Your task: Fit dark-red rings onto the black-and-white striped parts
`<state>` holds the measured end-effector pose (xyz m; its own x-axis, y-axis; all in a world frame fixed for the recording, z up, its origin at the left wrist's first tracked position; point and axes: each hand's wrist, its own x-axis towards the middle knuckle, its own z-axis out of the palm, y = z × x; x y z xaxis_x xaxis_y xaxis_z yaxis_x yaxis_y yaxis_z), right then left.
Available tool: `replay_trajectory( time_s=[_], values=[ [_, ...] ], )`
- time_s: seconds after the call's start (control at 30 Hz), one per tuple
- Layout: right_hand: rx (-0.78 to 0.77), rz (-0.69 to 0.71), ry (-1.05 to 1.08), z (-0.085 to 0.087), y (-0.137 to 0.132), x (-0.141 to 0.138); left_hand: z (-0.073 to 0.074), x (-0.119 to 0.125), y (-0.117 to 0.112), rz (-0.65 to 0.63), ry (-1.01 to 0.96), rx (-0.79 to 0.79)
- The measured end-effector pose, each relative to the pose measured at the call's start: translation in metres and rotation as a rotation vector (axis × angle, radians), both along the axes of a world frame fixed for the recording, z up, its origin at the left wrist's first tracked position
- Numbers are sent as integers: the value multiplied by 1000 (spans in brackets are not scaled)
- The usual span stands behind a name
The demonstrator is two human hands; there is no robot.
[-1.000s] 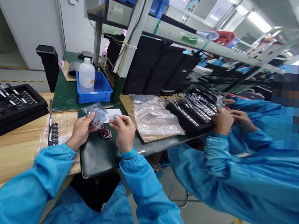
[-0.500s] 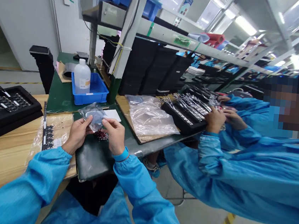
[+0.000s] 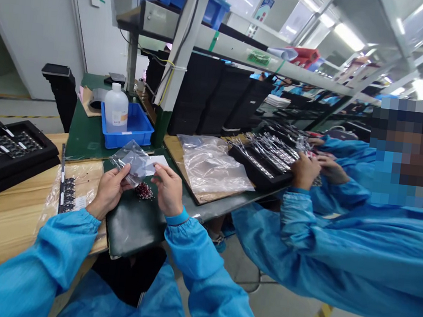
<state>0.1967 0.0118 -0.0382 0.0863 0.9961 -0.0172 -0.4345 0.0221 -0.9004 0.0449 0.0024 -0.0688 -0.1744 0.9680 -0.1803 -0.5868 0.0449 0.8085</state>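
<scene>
head view, left hand holding one plastic bag, right hand beside it

Bright blue smock, thin, faintly glossy fabric, long creases down 2 full sleeves. Left sleeve gathers into puffy elastic cuff. Right sleeve gathers likewise, ending in narrow, smooth band of deeper blue. Left hand and right hand bare, fabric stopping at wrists.
</scene>
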Motion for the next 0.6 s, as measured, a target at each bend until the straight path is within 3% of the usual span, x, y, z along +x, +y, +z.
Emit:
replay_trajectory(
  time_s=[0.13, 0.33, 0.6],
  values=[
    [34, -104, 20, 0, -1, 2, -3, -2, 1, 3, -25, -10],
    [153, -184, -162, 3, -6, 0, -3, -1, 1, 1, -16, -7],
    [159, -153, -263, 4, -8, -2, 1, 3, -2, 29, 54, 28]
  ],
)
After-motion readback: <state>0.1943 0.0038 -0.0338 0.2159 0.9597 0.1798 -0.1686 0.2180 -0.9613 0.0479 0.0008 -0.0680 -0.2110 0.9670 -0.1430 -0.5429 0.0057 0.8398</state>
